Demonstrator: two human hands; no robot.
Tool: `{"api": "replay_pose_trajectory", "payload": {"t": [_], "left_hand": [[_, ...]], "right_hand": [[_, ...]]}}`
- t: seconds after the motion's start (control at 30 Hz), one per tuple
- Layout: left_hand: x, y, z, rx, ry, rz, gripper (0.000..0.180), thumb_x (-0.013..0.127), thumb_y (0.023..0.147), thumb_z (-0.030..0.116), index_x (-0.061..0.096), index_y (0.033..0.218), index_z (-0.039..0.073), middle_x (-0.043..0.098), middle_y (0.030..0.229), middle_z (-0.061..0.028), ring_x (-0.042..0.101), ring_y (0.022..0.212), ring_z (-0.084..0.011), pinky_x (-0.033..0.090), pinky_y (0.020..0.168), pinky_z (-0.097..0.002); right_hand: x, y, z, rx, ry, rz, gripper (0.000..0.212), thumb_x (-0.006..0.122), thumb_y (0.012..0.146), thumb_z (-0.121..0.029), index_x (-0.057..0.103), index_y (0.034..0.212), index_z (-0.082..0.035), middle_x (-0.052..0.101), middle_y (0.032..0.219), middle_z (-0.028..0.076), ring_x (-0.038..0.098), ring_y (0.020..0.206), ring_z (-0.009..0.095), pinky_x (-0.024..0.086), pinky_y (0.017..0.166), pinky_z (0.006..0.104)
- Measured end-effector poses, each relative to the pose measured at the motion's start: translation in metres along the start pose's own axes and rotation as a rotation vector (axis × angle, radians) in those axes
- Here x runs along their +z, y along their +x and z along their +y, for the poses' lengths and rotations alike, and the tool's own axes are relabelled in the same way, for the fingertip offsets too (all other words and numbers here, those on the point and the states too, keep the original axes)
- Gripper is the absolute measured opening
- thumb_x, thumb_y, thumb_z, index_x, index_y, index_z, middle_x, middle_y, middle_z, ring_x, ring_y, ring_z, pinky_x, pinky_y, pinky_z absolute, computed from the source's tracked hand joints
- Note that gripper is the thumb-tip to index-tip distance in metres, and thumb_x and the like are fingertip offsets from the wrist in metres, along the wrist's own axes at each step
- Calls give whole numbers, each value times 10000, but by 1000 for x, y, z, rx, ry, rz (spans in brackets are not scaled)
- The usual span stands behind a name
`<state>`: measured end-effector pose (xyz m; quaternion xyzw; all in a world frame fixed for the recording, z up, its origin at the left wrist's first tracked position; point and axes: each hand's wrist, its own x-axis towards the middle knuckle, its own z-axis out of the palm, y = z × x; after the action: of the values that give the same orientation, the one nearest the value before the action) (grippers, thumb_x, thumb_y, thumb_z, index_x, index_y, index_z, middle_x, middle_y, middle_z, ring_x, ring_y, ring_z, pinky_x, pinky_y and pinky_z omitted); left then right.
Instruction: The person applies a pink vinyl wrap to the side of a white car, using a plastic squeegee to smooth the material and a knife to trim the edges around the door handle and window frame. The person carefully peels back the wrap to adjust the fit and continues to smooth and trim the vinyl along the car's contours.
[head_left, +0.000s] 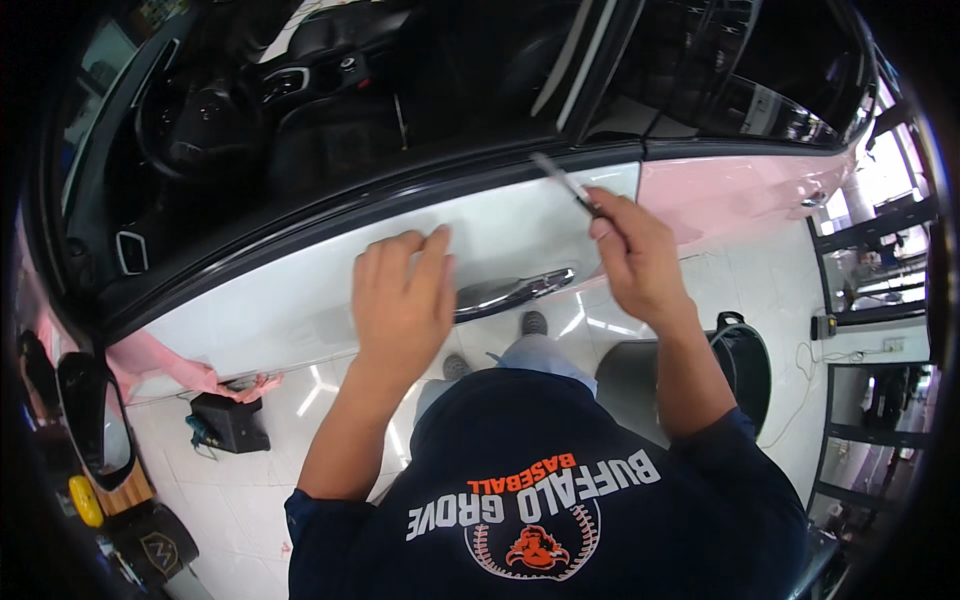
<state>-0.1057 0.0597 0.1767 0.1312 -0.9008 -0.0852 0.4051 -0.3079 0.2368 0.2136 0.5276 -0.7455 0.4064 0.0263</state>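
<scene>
My right hand (640,258) is closed around a slim silver-and-black utility knife (566,182), slightly blurred. Its tip points up and left, close to the black trim (480,178) under the front window opening. My left hand (403,295) is over the white front door panel (500,215), fingers stretched out and holding nothing; whether it touches the panel I cannot tell. Between the hands a chrome door handle (515,292) runs along the door. To the right, the rear door (720,195) is pink.
Loose pink film (175,362) hangs at the door's front lower corner. A black box (228,422) stands on the white tiled floor (310,440). Right of my legs is a large dark bin (742,375). The side mirror (97,415) juts out at far left.
</scene>
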Motion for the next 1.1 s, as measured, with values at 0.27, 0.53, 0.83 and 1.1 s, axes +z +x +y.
{"api": "replay_pose_trajectory", "payload": {"t": [0.27,0.53,0.83,1.1], "left_hand": [[89,41,73,-86,114,56,477,737,861,222,659,1325,142,571,1152,-122,539,991,-287,400,832,-432],[132,22,107,-314,274,322,498,712,815,103,674,1311,105,575,1288,-155,524,1165,-332,388,1042,-495],[171,29,135,-527,295,600,525,653,785,2,671,1305,76,535,1366,-178,497,1276,-380,355,1135,-532],[180,27,134,-485,271,701,542,657,767,0,667,1303,83,535,1371,-163,491,1299,-356,356,1151,-519]], "right_hand": [[-62,28,16,33,-82,-129,246,615,976,-60,649,1205,22,697,1021,176,685,871,330,539,779,355],[-62,71,56,-573,-254,-463,518,624,864,13,570,1375,-61,602,987,119,667,772,303,569,662,398],[-46,87,69,-862,-321,-477,473,643,868,-20,591,1335,-78,607,984,116,677,745,317,577,670,413],[-39,87,68,-975,-354,-414,475,652,859,-14,604,1327,-76,605,974,120,675,727,319,585,655,417]]}}
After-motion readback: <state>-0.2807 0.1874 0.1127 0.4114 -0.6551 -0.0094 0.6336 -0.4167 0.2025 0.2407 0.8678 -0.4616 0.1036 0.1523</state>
